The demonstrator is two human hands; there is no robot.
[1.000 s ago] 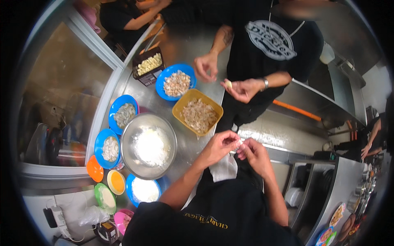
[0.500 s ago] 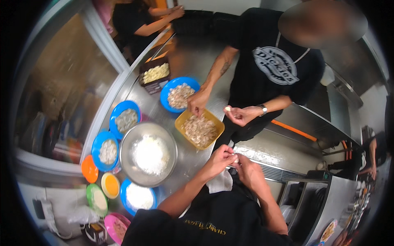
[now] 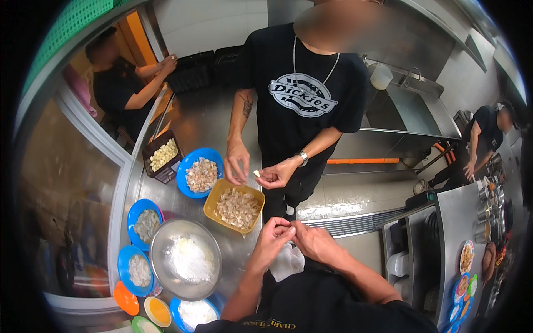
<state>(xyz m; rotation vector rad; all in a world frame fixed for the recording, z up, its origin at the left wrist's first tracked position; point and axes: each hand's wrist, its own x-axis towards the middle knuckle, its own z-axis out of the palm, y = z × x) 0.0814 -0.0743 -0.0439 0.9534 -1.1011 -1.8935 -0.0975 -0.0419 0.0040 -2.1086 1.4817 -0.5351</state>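
My left hand [image 3: 272,242] and my right hand [image 3: 317,243] meet in front of my waist, fingertips pinched together. Whatever lies between them is too small and covered to make out. Below them hangs a white cloth [image 3: 287,263]. Just beyond my left hand, a yellow square tub [image 3: 209,207] at the table's edge holds papery, pale brown pieces. A co-worker's hand [image 3: 237,161] hovers over that tub. The co-worker's other hand [image 3: 280,173] holds a small pale piece [image 3: 257,173] that looks like a garlic clove.
On the steel table [image 3: 183,133] stand a large metal bowl of white powder [image 3: 157,250], a blue bowl of brownish pieces [image 3: 181,176], a dark box of pale cloves [image 3: 161,172] and several coloured bowls. A floor drain [image 3: 361,222] and a steel shelf counter [image 3: 452,216] lie right.
My view has tilted up and shifted. The co-worker's hand has lifted out of the yellow tub. A pale piece showed between my fingers before; now my fingertips cover the spot.
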